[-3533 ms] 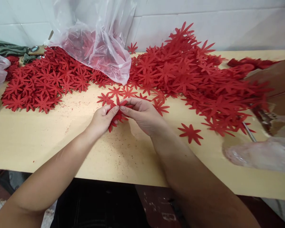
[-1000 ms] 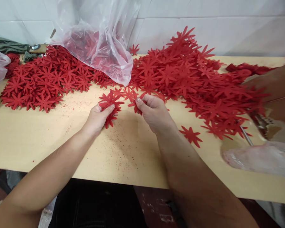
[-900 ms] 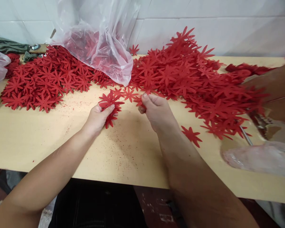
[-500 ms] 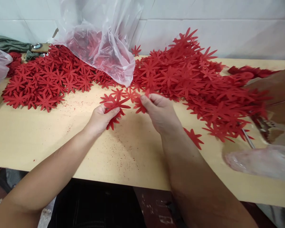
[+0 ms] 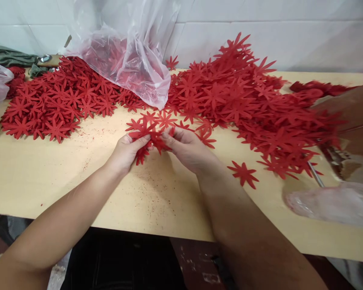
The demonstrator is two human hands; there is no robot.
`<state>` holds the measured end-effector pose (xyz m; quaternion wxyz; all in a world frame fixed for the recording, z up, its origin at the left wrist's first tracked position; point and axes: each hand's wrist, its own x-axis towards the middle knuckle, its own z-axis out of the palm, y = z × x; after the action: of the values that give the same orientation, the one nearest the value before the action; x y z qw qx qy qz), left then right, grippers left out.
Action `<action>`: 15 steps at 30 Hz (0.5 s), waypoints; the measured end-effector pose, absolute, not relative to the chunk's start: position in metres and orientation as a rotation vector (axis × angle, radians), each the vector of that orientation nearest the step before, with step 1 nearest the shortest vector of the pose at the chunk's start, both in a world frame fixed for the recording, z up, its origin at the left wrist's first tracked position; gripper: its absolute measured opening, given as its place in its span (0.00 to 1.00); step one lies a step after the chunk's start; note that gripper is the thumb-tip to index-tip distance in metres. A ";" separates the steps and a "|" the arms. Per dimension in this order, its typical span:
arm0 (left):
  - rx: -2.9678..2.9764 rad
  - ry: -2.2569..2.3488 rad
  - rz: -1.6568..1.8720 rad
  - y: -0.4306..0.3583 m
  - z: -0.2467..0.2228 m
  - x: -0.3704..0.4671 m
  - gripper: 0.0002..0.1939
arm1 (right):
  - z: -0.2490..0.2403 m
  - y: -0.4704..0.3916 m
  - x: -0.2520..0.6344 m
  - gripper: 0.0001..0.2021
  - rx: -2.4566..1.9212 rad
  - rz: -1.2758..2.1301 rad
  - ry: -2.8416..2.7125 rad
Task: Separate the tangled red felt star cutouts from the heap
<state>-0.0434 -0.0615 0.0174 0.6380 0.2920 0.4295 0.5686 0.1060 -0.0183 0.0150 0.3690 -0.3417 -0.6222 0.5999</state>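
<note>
Over the middle of the table, my left hand (image 5: 127, 151) is closed on red flower-shaped cutouts (image 5: 142, 128), its thumb pressed on top. My right hand (image 5: 189, 149) pinches another red flower cutout (image 5: 160, 141) right beside them, overlapping the ones in the left. How many layers each hand holds is hidden by the fingers. Just behind the hands lie a few loose cutouts (image 5: 164, 119). One more loose flower cutout (image 5: 243, 174) rests on the table to the right of my right forearm.
A dense pile of red cutouts (image 5: 57, 98) lies at the left, a taller pile (image 5: 218, 94) at the right. Between them sags a clear plastic bag (image 5: 145, 76) against the tiled wall (image 5: 260, 44). A plastic-wrapped thing (image 5: 332, 203) and a metal rod (image 5: 316, 174) lie on the table (image 5: 78, 185) at right.
My right hand has moved left with its flower cutout, bringing it against those in my left hand. My left hand has stayed nearly in place.
</note>
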 end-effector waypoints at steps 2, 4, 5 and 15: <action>0.609 0.998 1.329 -0.061 0.018 -0.046 0.05 | 0.012 -0.014 0.111 0.21 -0.907 1.499 -1.475; 0.574 1.019 1.344 -0.060 0.019 -0.048 0.05 | 0.009 -0.009 0.117 0.19 -0.941 1.446 -1.373; 0.566 1.030 1.343 -0.060 0.020 -0.049 0.05 | 0.009 -0.005 0.120 0.18 -0.963 1.410 -1.330; 0.716 1.104 1.283 -0.059 0.015 -0.043 0.01 | 0.014 0.002 0.129 0.16 -1.271 0.658 -1.270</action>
<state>-0.0433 -0.0587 0.0153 0.6067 0.3098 0.4774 0.5550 0.1290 0.0022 0.0136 0.5761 -0.5429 -0.5426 0.2809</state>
